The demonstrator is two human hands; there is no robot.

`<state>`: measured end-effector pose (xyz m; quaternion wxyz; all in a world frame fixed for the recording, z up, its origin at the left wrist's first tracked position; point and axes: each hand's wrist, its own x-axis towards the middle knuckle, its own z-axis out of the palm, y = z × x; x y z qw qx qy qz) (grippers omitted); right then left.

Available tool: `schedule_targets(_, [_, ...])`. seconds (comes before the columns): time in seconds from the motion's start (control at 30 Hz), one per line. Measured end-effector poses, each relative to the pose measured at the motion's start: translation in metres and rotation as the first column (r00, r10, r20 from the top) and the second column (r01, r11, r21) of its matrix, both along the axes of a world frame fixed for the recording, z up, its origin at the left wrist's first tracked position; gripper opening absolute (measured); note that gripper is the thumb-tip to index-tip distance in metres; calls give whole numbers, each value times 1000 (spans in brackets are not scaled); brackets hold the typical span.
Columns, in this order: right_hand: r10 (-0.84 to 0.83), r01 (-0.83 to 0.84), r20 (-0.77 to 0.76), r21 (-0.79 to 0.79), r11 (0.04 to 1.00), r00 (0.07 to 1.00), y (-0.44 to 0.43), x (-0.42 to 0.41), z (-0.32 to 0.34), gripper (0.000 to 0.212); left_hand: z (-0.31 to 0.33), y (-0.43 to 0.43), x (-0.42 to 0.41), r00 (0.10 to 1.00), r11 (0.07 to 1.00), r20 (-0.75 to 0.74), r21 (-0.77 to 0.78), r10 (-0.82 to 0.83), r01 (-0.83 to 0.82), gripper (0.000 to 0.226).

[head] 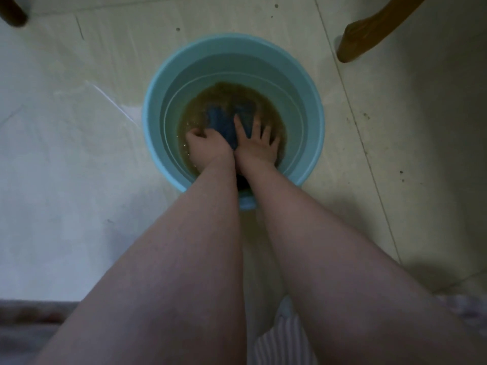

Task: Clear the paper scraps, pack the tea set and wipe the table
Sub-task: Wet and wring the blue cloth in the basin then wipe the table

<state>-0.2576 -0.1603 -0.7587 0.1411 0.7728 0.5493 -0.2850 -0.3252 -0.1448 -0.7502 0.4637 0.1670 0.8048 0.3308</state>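
The fingers [257,125] of my right hand [257,148] are lying spread and straight on the blue cloth [221,122], pressing it down flat. The fingers [194,133] of my left hand [208,147] are curling into a fist just beside the cloth, at its left edge; I cannot tell if they are holding a fold of it, because the water is hiding them. Both hands are sitting close together, wrist beside wrist, in brownish, cloudy water [226,93] with the cloth lying half under the surface between them. The water is filling the bottom of a light blue round bucket [158,83], and the bucket is standing on a pale tiled floor [79,159]. A wooden furniture leg [369,32] is standing near the bucket at the upper right, and a darker leg [13,9] well apart at the upper left. Striped fabric [284,338] is showing between my forearms.
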Motion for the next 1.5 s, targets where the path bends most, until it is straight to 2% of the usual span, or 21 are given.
schedule_targets(0.1, [-247,220,81,249,943,966,-8,-12,5,83,-1,-1,-2,1000,1000,27,-5,-4,4,29])
schedule_targets(0.13, [-362,343,22,274,899,932,-6,-16,6,83,-2,-1,-4,999,1000,46,-7,-11,11,30])
schedule_targets(0.2, [-533,569,-214,171,804,819,6,-18,5,68,-3,-4,-7,995,999,90,-18,-45,47,33])
schedule_targets(0.27, [-598,697,-508,6,717,620,17,-16,10,46,-1,-3,-8,982,998,178,-9,-58,61,43])
schedule_targets(0.33, [-580,765,-739,-138,629,343,17,-13,21,12,4,-2,-6,946,999,321,2,-42,43,60])
schedule_targets(0.4, [-564,746,-816,-296,596,127,12,-10,31,8,6,2,-6,849,991,523,-51,-79,124,84])
schedule_targets(0.43, [-552,718,-827,-323,617,103,12,-7,34,5,7,5,-7,764,983,637,-51,-105,177,88])
schedule_targets(0.47, [-532,680,-839,-324,658,115,13,-3,37,6,13,5,-9,680,977,722,-27,-128,213,80])
schedule_targets(0.5, [-518,635,-838,-308,708,170,13,2,39,10,17,6,-10,589,975,797,0,-134,221,63])
schedule_targets(0.57, [-497,533,-819,-295,793,286,13,13,48,11,22,8,-10,483,984,871,1,-87,175,34])
schedule_targets(0.63, [-438,388,-743,-257,885,507,12,21,52,22,21,12,-9,529,996,848,-11,-40,94,13])
schedule_targets(0.67, [-389,303,-678,-249,920,623,12,22,52,41,22,12,-7,553,999,833,4,-33,54,15])
schedule_targets(0.7, [-352,244,-618,-255,936,703,10,22,52,63,19,13,-6,574,999,818,17,-36,39,18])
schedule_targets(0.73, [-346,225,-584,-270,936,735,9,22,49,76,17,11,-4,601,999,798,22,-44,45,17])
schedule_targets(0.87, [-288,193,-544,-226,955,788,4,13,49,65,16,4,-2,666,999,744,33,-50,39,8])
schedule_targets(0.93, [-289,215,-534,-198,956,795,3,10,46,61,15,6,-3,709,999,705,39,-26,-3,24])
schedule_targets(1.0, [-306,260,-512,-161,952,803,3,8,43,45,16,6,-3,745,999,666,47,-31,-1,45])
schedule_targets(1.07, [-264,256,-380,-71,964,886,1,5,40,31,17,4,-1,761,999,649,47,-12,-24,52])
schedule_targets(1.13, [-231,244,-221,34,969,947,-3,1,40,30,18,2,2,765,996,644,65,1,-56,47])
schedule_targets(1.27, [-193,202,-64,216,955,979,-13,-9,37,29,22,6,5,805,997,593,69,-26,-19,34])
schedule_targets(1.5, [-144,157,-74,225,962,987,-15,-13,38,24,26,14,7,879,995,467,83,-94,63,4])
